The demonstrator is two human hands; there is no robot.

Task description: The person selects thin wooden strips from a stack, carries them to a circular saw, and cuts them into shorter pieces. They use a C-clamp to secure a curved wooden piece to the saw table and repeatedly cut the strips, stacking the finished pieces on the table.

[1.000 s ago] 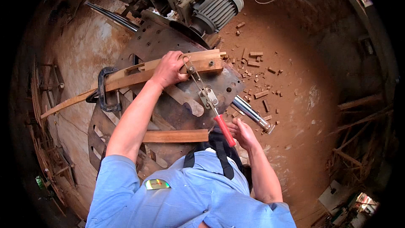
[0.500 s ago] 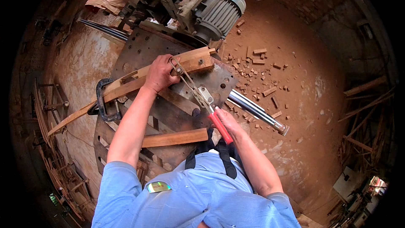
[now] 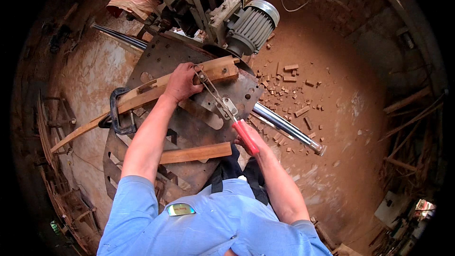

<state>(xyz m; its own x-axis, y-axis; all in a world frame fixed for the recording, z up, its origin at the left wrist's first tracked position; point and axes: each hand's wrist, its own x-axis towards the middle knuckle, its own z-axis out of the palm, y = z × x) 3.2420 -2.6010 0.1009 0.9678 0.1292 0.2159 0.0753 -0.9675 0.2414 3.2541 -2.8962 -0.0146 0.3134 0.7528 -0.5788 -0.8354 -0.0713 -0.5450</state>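
My left hand [image 3: 182, 83] is closed over a long curved wooden piece [image 3: 137, 100], near its far right end. Its thumb and fingertips lie beside the metal bar end of a toggle clamp [image 3: 229, 106]; the fingers' undersides are hidden. With my right hand [image 3: 253, 138] I grip the clamp's red handle [image 3: 244, 136], which slants down toward my body. The clamp is fixed to a dark metal plate table [image 3: 199, 135], and its arm reaches up to the wood. A black C-clamp [image 3: 113, 109] sits around the wood farther left.
A loose wooden block [image 3: 196, 153] lies on the table's near side. Behind the wood stands a machine with a grey electric motor [image 3: 253, 23]. A shiny steel rod [image 3: 289, 128] juts out at right. Several wood offcuts [image 3: 290, 79] litter the dusty floor.
The view has shifted slightly. My right hand has wrapped further around the red handle, its fingers now showing on the left side. My left hand stays on the wood.
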